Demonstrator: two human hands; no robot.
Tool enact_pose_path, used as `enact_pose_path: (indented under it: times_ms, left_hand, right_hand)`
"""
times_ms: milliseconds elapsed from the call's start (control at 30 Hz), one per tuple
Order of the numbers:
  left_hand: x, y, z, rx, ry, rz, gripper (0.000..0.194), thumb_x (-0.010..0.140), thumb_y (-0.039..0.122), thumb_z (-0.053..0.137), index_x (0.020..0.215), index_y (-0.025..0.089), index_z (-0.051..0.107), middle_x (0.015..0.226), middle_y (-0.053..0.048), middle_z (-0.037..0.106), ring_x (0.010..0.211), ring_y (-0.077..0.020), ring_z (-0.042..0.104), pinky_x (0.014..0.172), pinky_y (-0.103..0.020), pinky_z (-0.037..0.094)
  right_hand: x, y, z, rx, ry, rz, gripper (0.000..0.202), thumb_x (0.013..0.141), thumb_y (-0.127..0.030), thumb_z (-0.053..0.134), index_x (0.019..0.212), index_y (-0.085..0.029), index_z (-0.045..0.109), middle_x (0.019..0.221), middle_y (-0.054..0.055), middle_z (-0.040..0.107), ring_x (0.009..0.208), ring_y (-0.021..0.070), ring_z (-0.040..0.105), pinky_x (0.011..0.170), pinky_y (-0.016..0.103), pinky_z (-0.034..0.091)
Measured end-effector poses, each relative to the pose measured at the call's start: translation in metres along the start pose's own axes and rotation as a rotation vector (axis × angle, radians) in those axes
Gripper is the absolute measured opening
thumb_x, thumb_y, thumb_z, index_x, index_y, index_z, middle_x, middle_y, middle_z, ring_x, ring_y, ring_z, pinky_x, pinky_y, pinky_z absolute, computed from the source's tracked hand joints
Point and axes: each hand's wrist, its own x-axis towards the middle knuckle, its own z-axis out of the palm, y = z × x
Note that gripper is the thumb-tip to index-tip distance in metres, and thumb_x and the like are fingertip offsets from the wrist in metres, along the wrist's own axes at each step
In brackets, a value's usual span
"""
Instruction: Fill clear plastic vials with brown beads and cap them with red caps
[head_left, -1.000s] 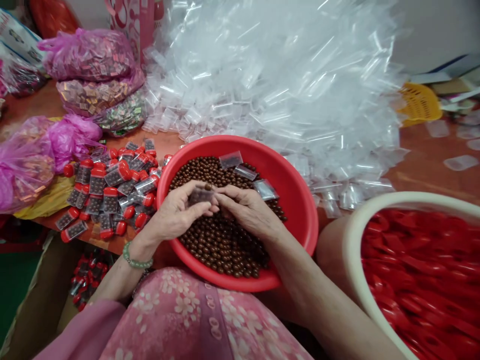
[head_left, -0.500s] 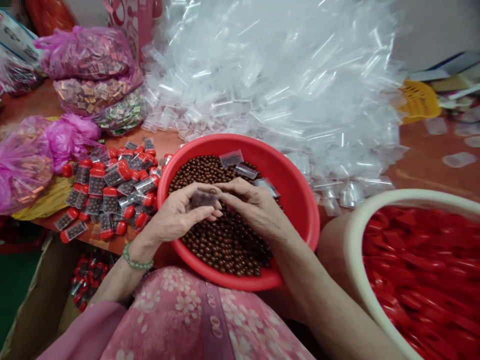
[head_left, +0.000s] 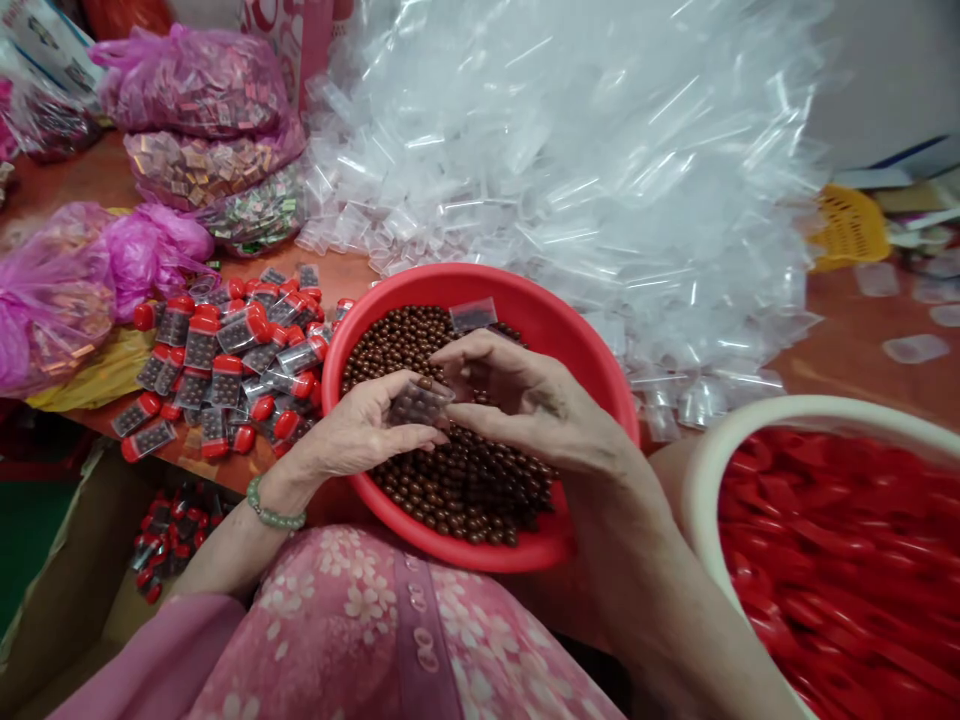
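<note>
My left hand [head_left: 352,430] grips a small clear plastic container [head_left: 421,403] filled with brown balls, held tilted over the bowl. Close by on its right is my right hand [head_left: 559,410], fingers and thumb spread, with nothing gripped between them; its thumb is near the container's end, and I cannot tell whether it touches. Below both hands, a red plastic bowl [head_left: 604,355] holds a heap of shiny brown balls [head_left: 457,500]. An unfilled clear container [head_left: 474,314] lies on the balls toward the back; others there are hidden behind my right hand.
Filled containers with red caps [head_left: 225,380] lie heaped left of the bowl. Behind it rises a large pile of clear containers [head_left: 562,200]. A cream bucket [head_left: 701,490] of red caps [head_left: 840,560] stands right. Pink bags [head_left: 195,90] sit back left; a cardboard box [head_left: 52,570] is below.
My right hand has drawn back from the container and its fingers have spread apart. My left hand keeps hold of the container. The camera view has shifted slightly.
</note>
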Motion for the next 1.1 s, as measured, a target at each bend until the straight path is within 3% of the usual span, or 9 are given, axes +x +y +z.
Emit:
enact_pose_path:
  times_ms: [133,300,500,600,733,867,900,1000,1100]
  left_hand:
    - [-0.004,-0.005,0.001,0.012,-0.03,0.012,0.037,0.068,0.029,0.082,0.093,0.014,0.059,0.079,0.0,0.064,0.07,-0.0097,0.06,0.071,-0.024,0.05]
    - [-0.012,-0.007,-0.001,0.03,-0.022,0.009,0.037,0.071,0.03,0.081,0.097,0.014,0.06,0.081,-0.001,0.067,0.07,-0.0102,0.063,0.069,-0.022,0.052]
    - [-0.01,-0.008,-0.009,0.12,0.064,0.035,0.033,0.075,0.025,0.079,0.103,0.018,0.063,0.083,0.001,0.071,0.073,-0.0088,0.067,0.072,-0.018,0.054]
    - [-0.005,-0.005,-0.01,0.188,0.14,0.047,0.033,0.074,0.026,0.08,0.102,0.019,0.064,0.085,0.001,0.071,0.072,-0.0087,0.068,0.073,-0.017,0.055]
    - [0.0,-0.003,-0.008,0.263,0.225,0.065,0.032,0.073,0.031,0.081,0.098,0.02,0.065,0.087,0.001,0.07,0.075,-0.0096,0.068,0.071,-0.016,0.056]
    - [0.0,-0.005,-0.011,0.368,0.243,0.07,0.03,0.077,0.036,0.077,0.101,0.023,0.064,0.086,0.002,0.069,0.08,-0.0096,0.067,0.075,-0.014,0.055]
    - [0.0,-0.006,-0.012,0.402,0.242,0.064,0.03,0.078,0.037,0.077,0.101,0.023,0.064,0.087,0.002,0.069,0.081,-0.0095,0.067,0.076,-0.014,0.055]
    - [-0.002,-0.007,-0.015,0.524,0.262,0.035,0.03,0.08,0.042,0.074,0.102,0.025,0.064,0.092,0.002,0.07,0.082,-0.0096,0.066,0.077,-0.013,0.054]
    - [-0.002,-0.007,-0.016,0.589,0.287,-0.003,0.031,0.08,0.045,0.072,0.104,0.027,0.064,0.095,0.002,0.071,0.085,-0.0108,0.067,0.079,-0.014,0.054]
  right_hand:
    - [0.008,-0.016,0.001,-0.092,-0.129,-0.091,0.017,0.077,-0.026,0.069,0.092,-0.023,0.061,0.083,0.002,0.056,0.069,0.0132,0.051,0.062,0.027,0.043]
    - [0.003,-0.01,0.009,-0.002,-0.185,-0.117,0.016,0.079,-0.027,0.07,0.085,-0.02,0.058,0.079,0.0,0.056,0.067,0.0116,0.052,0.06,0.025,0.043]
    - [-0.012,0.005,0.027,0.249,0.081,-0.096,0.016,0.085,-0.03,0.066,0.088,-0.02,0.053,0.067,-0.005,0.057,0.06,0.011,0.055,0.06,0.024,0.044]
    - [-0.02,0.007,0.027,0.037,0.165,-0.151,0.009,0.088,-0.023,0.062,0.085,-0.019,0.055,0.075,-0.002,0.061,0.069,0.012,0.058,0.068,0.025,0.047]
    - [-0.049,0.002,0.006,-0.427,0.122,-0.159,0.009,0.089,-0.017,0.06,0.098,-0.016,0.061,0.098,0.008,0.065,0.094,0.0185,0.061,0.087,0.032,0.049]
    - [-0.104,0.011,-0.046,-0.623,0.415,0.072,0.019,0.093,-0.023,0.056,0.11,-0.018,0.063,0.104,0.009,0.067,0.099,0.0207,0.062,0.09,0.036,0.05]
    - [-0.121,0.018,-0.063,-0.719,0.539,0.205,0.02,0.094,-0.022,0.053,0.109,-0.018,0.064,0.105,0.01,0.067,0.1,0.0225,0.062,0.092,0.038,0.049]
    - [-0.174,0.043,-0.117,-1.059,0.673,0.676,0.026,0.09,-0.028,0.057,0.109,-0.013,0.066,0.116,0.018,0.062,0.109,0.0325,0.058,0.096,0.048,0.045]
    - [-0.224,0.067,-0.158,-1.123,0.806,0.999,0.051,0.088,-0.046,0.06,0.127,-0.014,0.058,0.127,0.022,0.056,0.117,0.0363,0.053,0.092,0.047,0.044]
